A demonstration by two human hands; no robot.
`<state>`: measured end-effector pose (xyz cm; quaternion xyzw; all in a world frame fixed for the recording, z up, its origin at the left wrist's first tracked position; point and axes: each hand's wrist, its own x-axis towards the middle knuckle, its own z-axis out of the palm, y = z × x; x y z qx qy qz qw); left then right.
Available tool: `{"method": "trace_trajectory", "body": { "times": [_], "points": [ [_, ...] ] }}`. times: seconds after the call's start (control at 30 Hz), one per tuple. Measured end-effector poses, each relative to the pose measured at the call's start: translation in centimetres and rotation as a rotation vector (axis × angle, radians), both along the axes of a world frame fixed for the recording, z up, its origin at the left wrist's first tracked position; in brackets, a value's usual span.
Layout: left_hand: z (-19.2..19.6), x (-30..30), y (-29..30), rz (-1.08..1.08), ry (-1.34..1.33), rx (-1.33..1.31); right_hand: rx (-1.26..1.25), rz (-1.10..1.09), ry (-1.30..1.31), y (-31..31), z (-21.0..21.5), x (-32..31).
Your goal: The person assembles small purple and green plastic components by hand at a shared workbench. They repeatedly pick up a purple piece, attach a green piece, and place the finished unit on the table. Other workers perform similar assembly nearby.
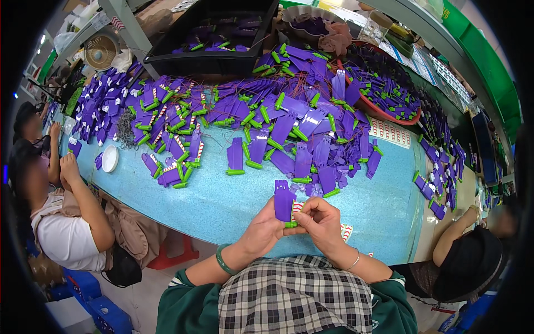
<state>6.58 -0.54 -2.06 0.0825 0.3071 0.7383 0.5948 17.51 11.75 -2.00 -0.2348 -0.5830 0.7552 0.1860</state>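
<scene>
My left hand (260,231) is closed around a flat purple plastic part (284,201), which stands upright with a notched top edge and a green piece (291,224) at its lower end. A red-and-white striped sticker (298,207) lies along the right side of this part. The fingers of my right hand (324,221) pinch at the sticker's right edge, close to the left fingertips. Partly hidden behind my right hand, a striped sticker sheet (347,231) lies on the blue table (222,195).
Many purple parts with green pieces (303,158) are heaped ahead. Behind them stand a black bin (208,64) and a red basin (384,113) of parts. Another sticker sheet (389,133) and a white dish (110,158) lie on the table. Co-workers sit at left (72,222) and right (467,256).
</scene>
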Motion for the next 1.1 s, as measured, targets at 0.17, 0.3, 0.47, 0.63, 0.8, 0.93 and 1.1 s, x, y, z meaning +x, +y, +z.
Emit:
{"method": "trace_trajectory", "body": {
  "times": [0.17,0.3,0.47,0.63,0.8,0.93,1.1],
  "points": [
    [0.4,0.1,0.0,0.008,0.016,-0.001,0.018,-0.004,0.001,0.0,0.1,-0.1],
    [-0.4,0.2,0.0,0.002,0.127,0.025,0.068,-0.003,0.010,0.0,-0.2,0.0],
    [-0.5,0.4,0.0,-0.012,0.449,-0.118,0.085,-0.010,0.032,-0.1,-0.3,0.0],
    [0.3,0.7,0.1,-0.033,0.315,-0.073,0.456,-0.046,0.057,0.5,-0.6,0.0],
    [-0.2,1.1,-0.2,-0.042,0.503,-0.063,0.872,-0.074,0.104,1.2,0.8,-0.1],
    [0.2,1.2,-0.2,-0.047,0.652,-0.049,0.885,0.052,0.066,2.2,1.7,-0.5],
    [0.0,1.0,0.2,-0.198,0.072,0.045,-0.075,0.364,-0.103,2.1,2.6,-0.4]
  ]
}}
